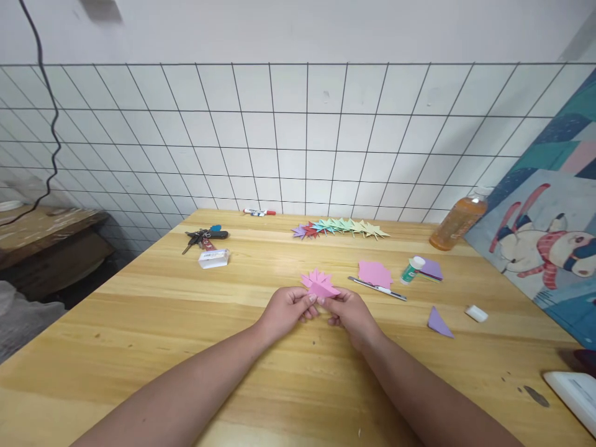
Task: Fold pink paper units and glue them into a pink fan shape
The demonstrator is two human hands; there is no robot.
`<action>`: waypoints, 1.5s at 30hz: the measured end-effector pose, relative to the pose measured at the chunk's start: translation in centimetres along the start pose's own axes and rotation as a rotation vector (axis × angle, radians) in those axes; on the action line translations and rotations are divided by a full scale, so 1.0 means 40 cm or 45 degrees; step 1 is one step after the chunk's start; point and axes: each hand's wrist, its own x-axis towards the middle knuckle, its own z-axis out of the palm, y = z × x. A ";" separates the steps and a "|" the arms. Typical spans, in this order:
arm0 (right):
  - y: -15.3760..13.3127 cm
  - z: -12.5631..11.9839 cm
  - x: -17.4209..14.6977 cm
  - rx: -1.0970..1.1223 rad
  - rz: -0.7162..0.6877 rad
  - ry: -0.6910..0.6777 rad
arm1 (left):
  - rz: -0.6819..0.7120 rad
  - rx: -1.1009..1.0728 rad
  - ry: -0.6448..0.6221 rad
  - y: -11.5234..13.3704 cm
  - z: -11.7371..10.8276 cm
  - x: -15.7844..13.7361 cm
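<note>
Between my two hands, over the middle of the wooden table, is a pink folded-paper leaf with several points along its far edge. My left hand pinches its lower left side between thumb and fingers. At its lower right, my right hand grips the paper the same way, the two thumbs close together. Just right of my right hand lie a slim pen-like tool and a pink paper piece. Further back, a row of folded-paper leaves runs from purple and red to green and yellow.
To the right are a glue stick, purple paper sheets, a purple folded triangle, a white eraser and a leaning bottle. Keys, a small white box and a marker lie at the left and back.
</note>
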 end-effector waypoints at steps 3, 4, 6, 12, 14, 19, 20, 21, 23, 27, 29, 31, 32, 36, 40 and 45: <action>0.004 -0.006 0.005 0.073 0.036 0.028 | -0.008 0.020 0.010 0.003 -0.006 0.002; 0.007 -0.010 0.008 0.104 0.045 0.025 | -0.010 0.028 0.014 0.003 -0.008 0.003; 0.009 -0.019 0.014 0.163 0.047 0.017 | -0.015 0.031 0.018 0.003 -0.012 0.005; 0.011 -0.039 0.022 0.266 0.066 0.016 | -0.064 -0.029 0.019 0.008 -0.011 0.005; 0.015 -0.040 0.024 0.293 0.069 0.013 | -0.062 -0.050 0.014 0.010 -0.009 0.004; 0.012 -0.057 0.031 0.358 0.052 0.007 | -0.104 -0.128 0.043 0.004 -0.015 0.005; 0.008 -0.063 0.031 0.367 0.038 0.021 | -0.124 -0.150 0.068 0.002 -0.019 0.006; 0.003 -0.068 0.030 0.365 0.017 0.037 | -0.141 -0.174 0.095 0.000 -0.023 0.008; -0.005 -0.070 0.024 0.308 -0.023 0.037 | -0.157 -0.216 0.135 -0.003 -0.028 0.009; -0.003 -0.039 0.008 0.033 -0.016 -0.137 | -0.133 -0.189 0.087 -0.001 -0.023 0.004; 0.006 -0.018 0.007 -0.094 -0.036 -0.089 | -0.107 -0.124 0.031 0.001 -0.015 0.000; 0.015 -0.007 0.011 -0.146 -0.069 -0.027 | -0.087 -0.074 -0.015 0.003 -0.008 -0.003; 0.019 -0.006 0.013 -0.147 -0.082 -0.001 | -0.086 -0.062 -0.033 0.002 -0.006 -0.003; 0.021 -0.019 0.021 -0.089 -0.092 0.046 | -0.120 -0.065 -0.059 -0.003 -0.005 -0.001; 0.008 -0.043 0.026 0.029 -0.078 0.044 | -0.140 -0.068 -0.069 -0.011 -0.016 0.002; -0.012 -0.088 0.037 0.166 -0.115 0.140 | -0.177 -0.112 0.005 -0.016 -0.044 0.011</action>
